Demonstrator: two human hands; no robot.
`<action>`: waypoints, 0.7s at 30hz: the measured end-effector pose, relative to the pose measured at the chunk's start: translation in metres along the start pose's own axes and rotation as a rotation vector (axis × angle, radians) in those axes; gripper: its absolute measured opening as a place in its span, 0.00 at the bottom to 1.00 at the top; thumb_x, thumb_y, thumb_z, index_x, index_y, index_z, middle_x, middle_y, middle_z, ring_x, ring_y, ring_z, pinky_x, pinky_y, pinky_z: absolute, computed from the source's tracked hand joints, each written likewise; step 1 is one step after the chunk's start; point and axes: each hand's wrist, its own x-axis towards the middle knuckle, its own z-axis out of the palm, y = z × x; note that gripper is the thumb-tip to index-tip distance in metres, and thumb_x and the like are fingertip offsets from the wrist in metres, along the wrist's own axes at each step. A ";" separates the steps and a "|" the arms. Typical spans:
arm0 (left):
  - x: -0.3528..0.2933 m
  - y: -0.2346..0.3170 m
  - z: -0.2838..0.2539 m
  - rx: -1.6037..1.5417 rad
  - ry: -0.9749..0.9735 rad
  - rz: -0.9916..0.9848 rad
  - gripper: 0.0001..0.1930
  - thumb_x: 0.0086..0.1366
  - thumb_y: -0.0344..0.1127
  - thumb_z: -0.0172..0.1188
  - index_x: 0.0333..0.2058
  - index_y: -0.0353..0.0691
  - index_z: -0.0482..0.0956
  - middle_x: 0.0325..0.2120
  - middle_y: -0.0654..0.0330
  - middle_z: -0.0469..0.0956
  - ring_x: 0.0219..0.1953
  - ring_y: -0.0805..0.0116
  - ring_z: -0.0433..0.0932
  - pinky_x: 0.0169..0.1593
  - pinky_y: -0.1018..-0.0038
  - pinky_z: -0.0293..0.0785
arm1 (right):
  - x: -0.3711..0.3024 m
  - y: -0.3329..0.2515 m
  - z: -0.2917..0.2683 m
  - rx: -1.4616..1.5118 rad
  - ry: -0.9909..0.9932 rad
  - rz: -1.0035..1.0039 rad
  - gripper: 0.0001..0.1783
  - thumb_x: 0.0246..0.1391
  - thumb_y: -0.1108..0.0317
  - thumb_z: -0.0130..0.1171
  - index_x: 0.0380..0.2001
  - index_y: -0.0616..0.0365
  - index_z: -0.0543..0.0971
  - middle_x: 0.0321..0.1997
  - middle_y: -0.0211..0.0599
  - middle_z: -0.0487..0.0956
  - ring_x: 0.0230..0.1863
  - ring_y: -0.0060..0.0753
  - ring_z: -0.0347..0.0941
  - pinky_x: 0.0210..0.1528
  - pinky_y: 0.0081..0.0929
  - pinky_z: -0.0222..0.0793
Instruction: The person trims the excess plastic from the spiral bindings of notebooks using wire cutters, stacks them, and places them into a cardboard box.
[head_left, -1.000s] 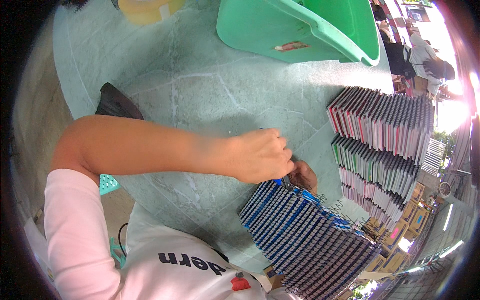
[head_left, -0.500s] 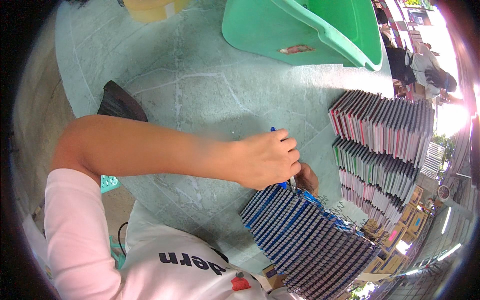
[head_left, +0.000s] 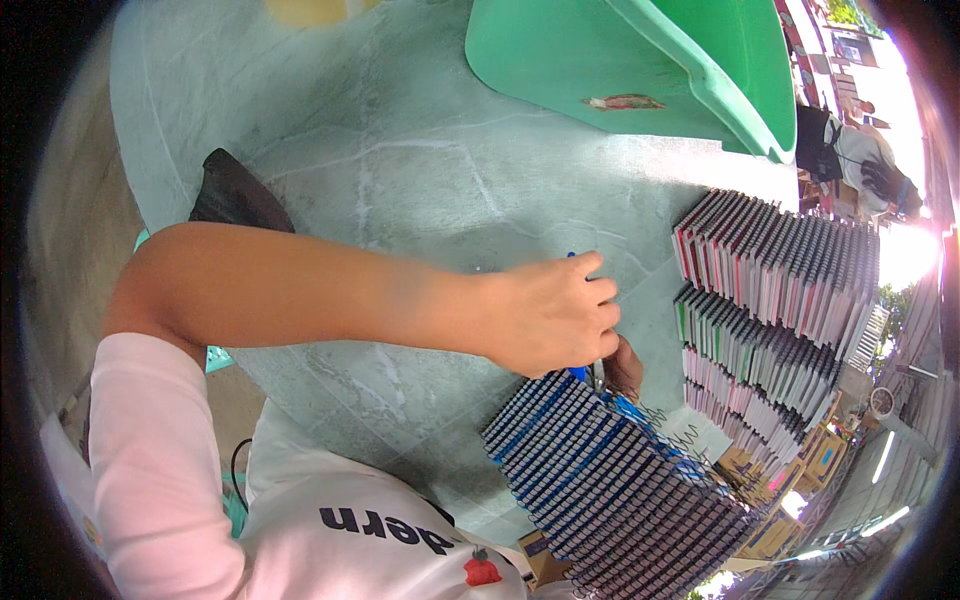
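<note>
My left hand (head_left: 555, 312) reaches in from the left, its fingers closed around blue-handled pliers (head_left: 578, 373). The metal jaws point down beside the top of a stack of blue spiral-bound notebooks (head_left: 610, 480). One blue handle end pokes out above my knuckles. Just beyond it, my right hand (head_left: 625, 368) shows only in part, fingers curled by the pliers' jaws; what they hold is hidden. Loose ends of coiled wire (head_left: 683, 432) stick out from the stack's right side.
More spiral notebooks (head_left: 775, 260) stand in rows at the right, edged red, green and pink. A green plastic tub (head_left: 600, 65) sits at the top of the table (head_left: 400, 190). A dark object (head_left: 240, 195) lies left, a yellow container (head_left: 310, 10) above. Cardboard boxes (head_left: 820, 455) and a person (head_left: 865, 160) are beyond.
My left hand with the pliers and my right hand have moved slightly right in the picture. The tub and notebook rows also appear shifted right, as the view has turned a little.
</note>
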 end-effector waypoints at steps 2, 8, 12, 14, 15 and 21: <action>0.002 0.001 0.001 0.009 -0.016 0.019 0.06 0.50 0.38 0.55 0.25 0.44 0.74 0.23 0.65 0.72 0.32 0.69 0.71 0.38 0.69 0.65 | 0.000 0.003 0.001 0.054 0.004 -0.016 0.24 0.56 0.53 0.49 0.35 0.70 0.74 0.38 0.57 0.76 0.42 0.48 0.73 0.46 0.47 0.68; 0.004 0.002 0.004 -0.003 0.000 0.051 0.07 0.50 0.38 0.54 0.26 0.43 0.75 0.22 0.65 0.73 0.31 0.68 0.73 0.36 0.69 0.66 | 0.003 -0.004 -0.007 -0.029 -0.107 0.009 0.23 0.57 0.54 0.47 0.36 0.69 0.74 0.40 0.56 0.76 0.44 0.47 0.72 0.48 0.47 0.65; 0.004 0.006 0.007 -0.017 -0.106 0.005 0.06 0.48 0.36 0.55 0.21 0.41 0.76 0.20 0.59 0.77 0.26 0.64 0.76 0.30 0.69 0.68 | 0.004 -0.005 0.001 -0.014 -0.180 0.026 0.25 0.56 0.53 0.47 0.36 0.71 0.74 0.41 0.57 0.75 0.45 0.47 0.72 0.50 0.46 0.64; 0.004 0.007 0.007 -0.056 -0.131 -0.029 0.06 0.48 0.35 0.55 0.20 0.40 0.76 0.18 0.57 0.77 0.23 0.63 0.77 0.27 0.69 0.68 | 0.004 -0.006 0.008 -0.006 -0.231 0.034 0.26 0.56 0.52 0.47 0.36 0.72 0.74 0.41 0.57 0.75 0.46 0.47 0.71 0.51 0.45 0.63; 0.004 0.008 0.006 -0.062 -0.152 -0.049 0.06 0.48 0.35 0.55 0.21 0.40 0.76 0.19 0.58 0.77 0.25 0.63 0.77 0.28 0.69 0.68 | 0.005 -0.005 0.011 -0.001 -0.250 0.035 0.27 0.56 0.52 0.47 0.37 0.72 0.74 0.42 0.57 0.75 0.46 0.47 0.71 0.51 0.45 0.62; -0.004 0.009 -0.006 -0.041 -0.086 -0.047 0.13 0.50 0.38 0.54 0.34 0.40 0.76 0.22 0.64 0.74 0.28 0.67 0.73 0.33 0.72 0.65 | 0.002 -0.004 0.022 0.061 -0.265 0.023 0.30 0.55 0.51 0.48 0.37 0.77 0.73 0.45 0.59 0.73 0.48 0.47 0.69 0.53 0.43 0.60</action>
